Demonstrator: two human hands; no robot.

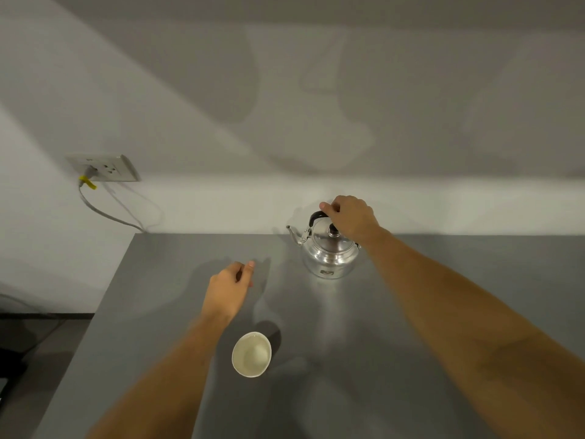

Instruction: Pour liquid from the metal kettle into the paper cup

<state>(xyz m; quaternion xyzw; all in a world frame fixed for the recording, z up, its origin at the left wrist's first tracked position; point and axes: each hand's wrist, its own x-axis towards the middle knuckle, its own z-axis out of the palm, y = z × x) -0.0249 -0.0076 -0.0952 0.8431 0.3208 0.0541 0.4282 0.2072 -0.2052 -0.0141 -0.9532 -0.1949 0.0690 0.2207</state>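
A shiny metal kettle (329, 253) stands upright near the back of the grey table (395, 327), spout pointing left. My right hand (349, 217) is closed around its black top handle. A white paper cup (251, 354) stands upright nearer to me, left of the kettle, its inside pale; I cannot tell whether it holds liquid. My left hand (229, 288) hovers over the table beyond the cup, fingers loosely curled, holding nothing.
The table's left edge runs diagonally from the back toward me, with dark floor beyond it. A wall socket (104, 167) with a grey cable plugged in sits on the white wall at left. The wall rises right behind the kettle.
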